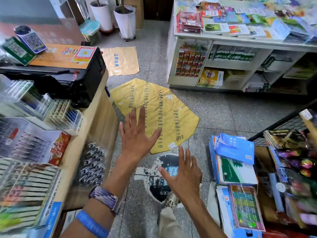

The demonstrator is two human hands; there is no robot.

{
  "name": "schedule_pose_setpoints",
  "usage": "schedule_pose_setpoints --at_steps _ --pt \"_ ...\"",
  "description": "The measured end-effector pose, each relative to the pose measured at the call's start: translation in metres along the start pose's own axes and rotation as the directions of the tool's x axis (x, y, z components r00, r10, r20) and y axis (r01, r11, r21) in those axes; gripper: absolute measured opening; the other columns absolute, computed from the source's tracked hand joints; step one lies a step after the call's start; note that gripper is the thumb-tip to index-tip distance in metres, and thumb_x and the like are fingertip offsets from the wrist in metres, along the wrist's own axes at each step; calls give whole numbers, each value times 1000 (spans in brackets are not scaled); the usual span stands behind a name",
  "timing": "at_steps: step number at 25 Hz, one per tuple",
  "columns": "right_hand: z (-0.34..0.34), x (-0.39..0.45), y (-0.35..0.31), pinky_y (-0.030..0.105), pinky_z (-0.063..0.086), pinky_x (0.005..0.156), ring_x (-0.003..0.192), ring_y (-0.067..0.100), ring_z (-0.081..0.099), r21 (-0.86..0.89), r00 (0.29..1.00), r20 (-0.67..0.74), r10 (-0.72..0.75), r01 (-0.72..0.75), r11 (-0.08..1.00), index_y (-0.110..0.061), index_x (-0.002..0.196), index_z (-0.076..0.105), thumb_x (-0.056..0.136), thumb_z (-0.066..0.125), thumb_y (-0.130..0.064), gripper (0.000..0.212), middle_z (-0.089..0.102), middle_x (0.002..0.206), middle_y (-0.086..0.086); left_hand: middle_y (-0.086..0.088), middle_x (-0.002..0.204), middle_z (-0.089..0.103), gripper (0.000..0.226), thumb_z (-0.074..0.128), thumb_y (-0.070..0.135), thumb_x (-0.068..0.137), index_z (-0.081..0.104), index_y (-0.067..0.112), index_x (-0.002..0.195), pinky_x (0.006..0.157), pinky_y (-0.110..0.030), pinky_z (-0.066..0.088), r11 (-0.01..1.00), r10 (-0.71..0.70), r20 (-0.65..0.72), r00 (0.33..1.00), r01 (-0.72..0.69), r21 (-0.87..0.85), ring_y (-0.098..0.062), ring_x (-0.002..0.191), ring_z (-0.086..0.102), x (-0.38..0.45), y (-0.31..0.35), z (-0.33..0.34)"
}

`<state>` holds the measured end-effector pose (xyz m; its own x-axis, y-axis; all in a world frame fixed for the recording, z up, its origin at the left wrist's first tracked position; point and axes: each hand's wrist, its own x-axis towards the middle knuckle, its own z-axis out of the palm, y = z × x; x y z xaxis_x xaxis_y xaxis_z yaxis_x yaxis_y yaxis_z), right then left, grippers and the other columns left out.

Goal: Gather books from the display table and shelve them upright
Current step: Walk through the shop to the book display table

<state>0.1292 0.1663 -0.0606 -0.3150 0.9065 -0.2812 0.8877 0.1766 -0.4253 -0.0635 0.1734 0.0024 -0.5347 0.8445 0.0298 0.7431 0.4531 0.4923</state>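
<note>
both your hands, left hand [137, 134] and right hand [184, 177], are spread and hold nothing; the books [240, 30] lie flat on the desk [240, 42] far ahead-right, right hand nearer.

Small bookshop with stationery. White display table [240, 38] carries flat-laid colourful paperback books [243, 23]; open white shelves [228, 66] beneath hold packed stock. Wooden counter [96, 121] bears clear pen racks [51, 109], QR payment placards [30, 40].

both arms reach out in front, palms down. the left hand [137, 134] is flat with fingers spread wide; the right hand [184, 176], lower and nearer the body, has straight fingers too, holding nothing.
</note>
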Motion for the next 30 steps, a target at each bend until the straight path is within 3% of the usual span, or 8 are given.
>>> schedule_pose_setpoints --at_steps 4,9,14,17,22,25,30 --pt "-23 74 3 54 5 122 156 22 -9 28 998 62 -20 18 999 -54 133 -44 71 29 -94 104 -27 163 -11 0 168 -8 95 46 68 88 -16 39 154 124 -51 -2 999 -48 23 999 48 21 -23 155 -6 75 28 18" --pt "-48 154 0 54 5 122 156 23 -8 9 994 103 -26 25 1000 -56 130 -46 77 34 -89 101 -18 168 -8 -2 169 1 92 46 69 86 -5 38 157 124 -52 1 997 -79 24 997 79 -7 -24 155 1 157 37 33" --pt "-53 244 -26 52 8 122 156 23 -6 -69 994 98 -53 60 996 -51 132 -48 68 12 -97 99 -18 169 -7 -3 167 14 90 42 75 82 9 37 157 123 -54 7 993 -92 -11 996 91 -69 -23 153 11 250 16 45" --pt "-46 314 -58 53 11 122 156 23 -4 -69 997 73 -29 34 997 -49 136 -45 69 11 -95 99 -17 169 -6 -3 166 17 87 50 70 86 13 35 157 123 -53 9 990 -101 -3 995 101 -94 -25 153 14 328 -5 51" --pt "-51 417 -125 54 16 120 156 25 1 -86 999 52 10 -6 996 -41 154 -21 67 8 -96 107 -12 170 -5 -2 166 18 85 51 66 88 15 32 157 123 -53 9 987 -83 43 996 88 -135 -24 153 14 456 -34 39" --pt "-58 481 -171 53 17 120 156 25 2 -82 998 56 -4 9 997 -42 155 -17 75 16 -91 100 -10 170 -5 -4 166 19 86 53 64 89 16 29 158 122 -53 12 990 -68 22 997 70 -123 -24 153 16 534 -49 20" --pt "-65 568 -229 50 19 121 156 24 5 -39 1000 22 -10 11 999 -39 157 -11 68 11 -95 108 -1 171 -5 -5 164 24 78 56 55 92 23 27 156 121 -54 13 994 -51 -16 999 49 -103 -24 151 19 627 -64 3"
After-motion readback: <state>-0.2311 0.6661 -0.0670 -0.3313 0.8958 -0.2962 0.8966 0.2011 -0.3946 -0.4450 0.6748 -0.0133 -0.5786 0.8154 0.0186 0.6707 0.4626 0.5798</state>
